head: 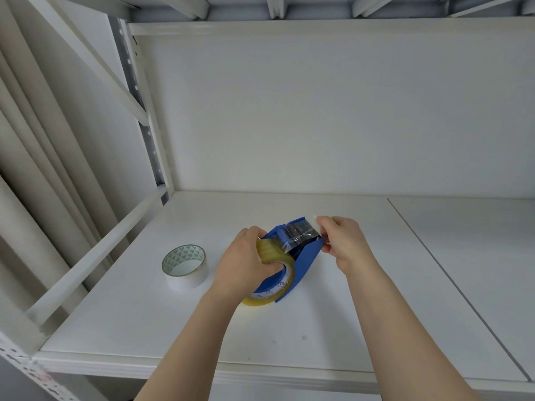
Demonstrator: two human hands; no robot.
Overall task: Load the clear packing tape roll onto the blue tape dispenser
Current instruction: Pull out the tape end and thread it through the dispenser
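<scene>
The blue tape dispenser (304, 263) lies on the white shelf (173, 314), near its middle. The clear, yellowish packing tape roll (273, 251) sits inside the dispenser frame. My left hand (246, 263) wraps around the roll and the dispenser's left side, with fingers in the core. My right hand (343, 241) pinches the free end of the tape, which stretches from the roll over the dispenser's front end. The dispenser's cutter is hidden behind the tape and my fingers.
A second roll, white tape with a green-patterned core (185, 266), lies flat on the shelf to the left of my hands. A diagonal brace (95, 256) and a perforated upright (144, 120) bound the left side. A seam (451, 282) splits the shelf at the right.
</scene>
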